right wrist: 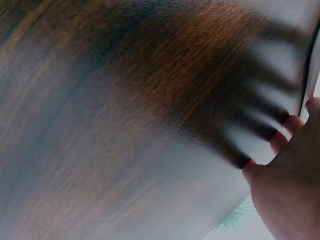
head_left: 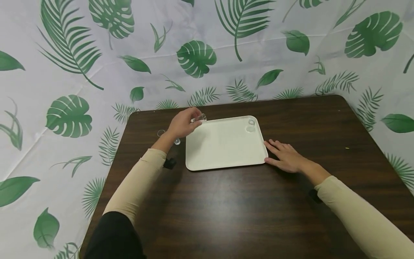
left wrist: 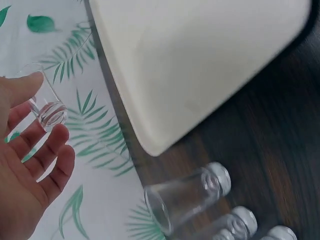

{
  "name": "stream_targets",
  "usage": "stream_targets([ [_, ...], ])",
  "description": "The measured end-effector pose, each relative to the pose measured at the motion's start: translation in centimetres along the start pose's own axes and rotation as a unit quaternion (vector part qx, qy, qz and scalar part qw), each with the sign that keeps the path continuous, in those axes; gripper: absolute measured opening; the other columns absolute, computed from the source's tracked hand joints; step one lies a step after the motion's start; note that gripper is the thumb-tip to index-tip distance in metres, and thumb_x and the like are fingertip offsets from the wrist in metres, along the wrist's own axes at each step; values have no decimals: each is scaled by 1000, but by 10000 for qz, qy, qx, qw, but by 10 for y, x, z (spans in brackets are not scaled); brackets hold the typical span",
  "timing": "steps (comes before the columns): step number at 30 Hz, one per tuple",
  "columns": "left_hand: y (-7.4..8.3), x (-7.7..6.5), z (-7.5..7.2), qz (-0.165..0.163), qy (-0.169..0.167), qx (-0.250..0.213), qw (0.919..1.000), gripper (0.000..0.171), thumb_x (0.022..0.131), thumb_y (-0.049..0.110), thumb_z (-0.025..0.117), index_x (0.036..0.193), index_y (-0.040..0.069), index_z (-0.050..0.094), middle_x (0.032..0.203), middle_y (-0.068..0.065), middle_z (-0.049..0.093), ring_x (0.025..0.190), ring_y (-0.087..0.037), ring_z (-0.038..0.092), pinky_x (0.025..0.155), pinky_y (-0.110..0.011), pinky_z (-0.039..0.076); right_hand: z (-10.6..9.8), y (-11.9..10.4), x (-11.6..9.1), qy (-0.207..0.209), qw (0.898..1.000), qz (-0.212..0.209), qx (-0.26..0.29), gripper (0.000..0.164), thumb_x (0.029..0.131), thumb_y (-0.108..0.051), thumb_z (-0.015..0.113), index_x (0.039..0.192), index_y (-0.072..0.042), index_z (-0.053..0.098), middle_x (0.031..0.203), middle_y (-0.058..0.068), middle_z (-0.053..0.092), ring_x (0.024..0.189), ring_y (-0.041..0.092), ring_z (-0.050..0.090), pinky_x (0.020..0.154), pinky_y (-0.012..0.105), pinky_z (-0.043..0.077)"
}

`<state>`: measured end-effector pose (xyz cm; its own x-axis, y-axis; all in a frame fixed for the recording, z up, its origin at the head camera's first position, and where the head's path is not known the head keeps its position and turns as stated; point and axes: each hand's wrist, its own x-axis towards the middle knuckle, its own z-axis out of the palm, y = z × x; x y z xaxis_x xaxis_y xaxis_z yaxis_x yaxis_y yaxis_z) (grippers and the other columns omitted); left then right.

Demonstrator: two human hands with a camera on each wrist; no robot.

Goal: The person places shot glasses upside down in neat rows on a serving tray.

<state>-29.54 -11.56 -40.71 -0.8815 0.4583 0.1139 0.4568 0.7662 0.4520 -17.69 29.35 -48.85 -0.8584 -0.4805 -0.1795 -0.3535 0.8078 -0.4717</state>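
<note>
My left hand (head_left: 182, 123) pinches a small clear shot glass (head_left: 202, 118) above the far left corner of a cream tray (head_left: 223, 145). In the left wrist view the thumb and fingers hold this shot glass (left wrist: 50, 109) at its side, its thick base pointing away from the palm. Another clear glass (head_left: 250, 126) stands on the tray near its far right corner. My right hand (head_left: 286, 157) rests on the table with fingers spread, its fingertips at the tray's right edge. The right wrist view shows the same hand (right wrist: 295, 175) holding nothing.
Several more clear glasses (left wrist: 185, 196) stand on the dark wooden table (head_left: 226, 208) left of the tray, partly behind my left wrist in the head view. A leaf-patterned cloth (head_left: 155, 82) hangs behind the table. A tiny yellow fleck (head_left: 347, 148) lies far right.
</note>
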Motion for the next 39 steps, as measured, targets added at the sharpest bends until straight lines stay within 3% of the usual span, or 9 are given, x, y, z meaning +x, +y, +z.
stream_targets([
  [7, 13, 22, 25, 240, -677, 620, 9955, 30, 96, 29, 64, 124, 17, 61, 114, -3, 63, 103, -21, 59, 85, -43, 48, -1, 0, 1, -91, 9999, 113, -39, 77, 100, -50, 48, 157, -7, 18, 158, 27, 17, 142, 49, 13, 109, 66, 8],
  [16, 37, 47, 50, 502, -1057, 998, 9881, 29, 97, 30, 63, 125, 21, 60, 116, -1, 62, 104, -18, 59, 85, -40, 48, 1, 5, 1, -31, 10000, 52, -54, 78, 100, -54, 46, 158, -10, 17, 158, 27, 17, 142, 49, 14, 108, 66, 9],
  [23, 53, 62, 66, 560, -1079, 1373, 9830, 29, 96, 29, 65, 124, 23, 61, 116, -1, 59, 105, -17, 59, 85, -38, 48, 2, 8, 2, -109, 9999, 101, -46, 81, 99, -59, 42, 158, -12, 14, 160, 23, 14, 144, 46, 11, 110, 63, 8],
  [27, 63, 68, 75, 562, -1256, 1609, 9773, 30, 97, 29, 63, 126, 24, 60, 117, -2, 55, 101, -20, 58, 83, -38, 49, 3, 10, 1, -97, 9999, 94, -36, 79, 100, -57, 43, 158, -12, 14, 160, 24, 14, 144, 46, 11, 110, 64, 7],
  [33, 77, 73, 86, 539, -1452, 1888, 9697, 32, 99, 27, 59, 131, 24, 58, 123, -5, 49, 109, -23, 51, 83, -38, 49, 8, 14, 3, -157, 9997, 188, -82, 79, 99, -57, 43, 158, -13, 14, 160, 22, 14, 145, 45, 10, 111, 63, 7],
  [39, 81, 75, 96, 632, -1410, 2233, 9624, 29, 101, 26, 56, 129, 25, 58, 126, -5, 44, 111, -22, 44, 78, -34, 48, 3, 7, 1, -91, 9998, 139, -62, 77, 100, -52, 47, 158, -10, 16, 159, 24, 16, 143, 47, 13, 110, 65, 8],
])
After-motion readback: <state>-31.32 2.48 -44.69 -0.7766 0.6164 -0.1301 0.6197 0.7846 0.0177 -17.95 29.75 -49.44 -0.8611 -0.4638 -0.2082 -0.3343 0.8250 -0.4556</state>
